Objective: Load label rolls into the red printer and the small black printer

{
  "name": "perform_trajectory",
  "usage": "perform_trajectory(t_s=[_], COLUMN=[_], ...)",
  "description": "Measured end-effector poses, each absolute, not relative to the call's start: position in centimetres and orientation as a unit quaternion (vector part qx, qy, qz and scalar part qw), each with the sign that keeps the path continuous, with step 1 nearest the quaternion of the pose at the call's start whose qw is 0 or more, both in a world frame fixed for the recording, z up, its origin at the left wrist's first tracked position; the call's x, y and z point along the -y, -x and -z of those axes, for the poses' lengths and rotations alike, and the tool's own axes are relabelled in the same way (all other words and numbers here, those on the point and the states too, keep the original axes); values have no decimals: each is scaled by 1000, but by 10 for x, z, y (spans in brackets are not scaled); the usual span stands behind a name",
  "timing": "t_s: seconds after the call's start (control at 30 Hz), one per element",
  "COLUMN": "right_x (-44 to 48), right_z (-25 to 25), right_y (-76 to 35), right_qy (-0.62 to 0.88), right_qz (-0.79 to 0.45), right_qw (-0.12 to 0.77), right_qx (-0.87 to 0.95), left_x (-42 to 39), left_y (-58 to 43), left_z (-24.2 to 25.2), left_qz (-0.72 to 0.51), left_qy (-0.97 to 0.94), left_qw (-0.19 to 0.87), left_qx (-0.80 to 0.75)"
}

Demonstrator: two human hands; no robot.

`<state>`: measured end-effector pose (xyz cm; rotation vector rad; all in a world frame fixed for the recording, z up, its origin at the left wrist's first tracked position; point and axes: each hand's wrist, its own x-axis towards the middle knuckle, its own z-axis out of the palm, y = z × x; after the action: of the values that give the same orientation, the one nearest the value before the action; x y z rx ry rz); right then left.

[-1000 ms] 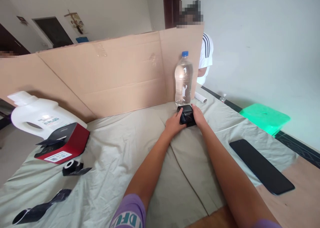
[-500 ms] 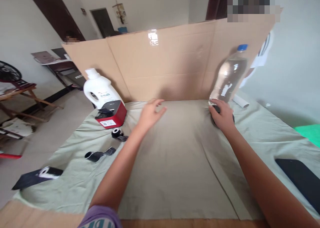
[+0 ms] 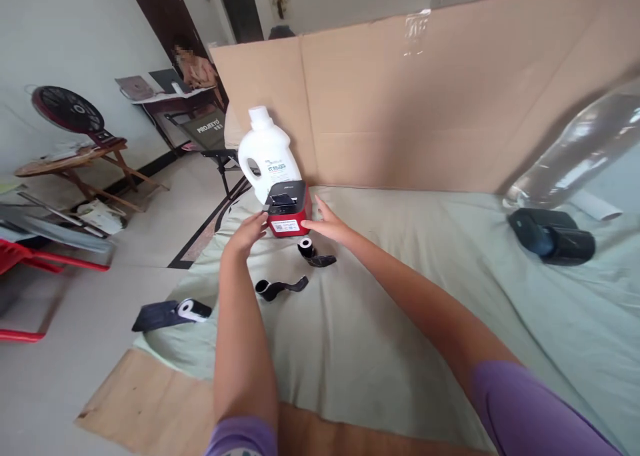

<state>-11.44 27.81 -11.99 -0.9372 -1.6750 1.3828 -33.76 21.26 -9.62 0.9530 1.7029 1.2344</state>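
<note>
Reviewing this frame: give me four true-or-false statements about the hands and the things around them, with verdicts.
1. The left hand and right hand are both at the red box. True.
2. The jug lies on its side. False: it stands upright behind the box.
3. The black device sits beside the bottle. True.
4. The right hand holds one of the rolls. False: the rolls lie unheld on the cloth.

jug (image 3: 267, 155) behind red box (image 3: 289, 217), roll (image 3: 306, 247) just before it, cloth (image 3: 425, 236) rightward seemingly clear
</note>
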Motion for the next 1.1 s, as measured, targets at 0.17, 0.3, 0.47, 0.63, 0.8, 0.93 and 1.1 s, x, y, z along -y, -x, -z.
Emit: perform_trajectory(t_s=[0.17, 0.3, 0.47, 0.63, 0.8, 0.93, 1.1], right_x=[-296, -295, -292, -263, -215, -197, -196], right_z=[133, 137, 113, 81, 90, 118, 145], right_y=[155, 150, 101, 3, -86, -122, -130], right_qy=[293, 226, 213, 262, 330, 319, 357], right_qz=[-578, -587, -566, -476, -419, -416, -400], right_qw=[410, 431, 497, 554, 564, 556, 541], right_qx=[642, 647, 623, 631, 630, 645, 648], left_x=[-214, -212, -212, -207, -188, -169, -160], left_y=[337, 329, 281, 181, 85, 53, 50], left_z=[101, 92, 55, 50, 96, 128, 143], left_qz=[-498, -502, -477, -472, -546, -568, -564], left_qy=[-380, -393, -513, -644, -635, -603, -577], left_qw=[401, 426, 378, 264, 285, 361, 379], left_qx=[-668, -642, -605, -541, -466, -427, -452])
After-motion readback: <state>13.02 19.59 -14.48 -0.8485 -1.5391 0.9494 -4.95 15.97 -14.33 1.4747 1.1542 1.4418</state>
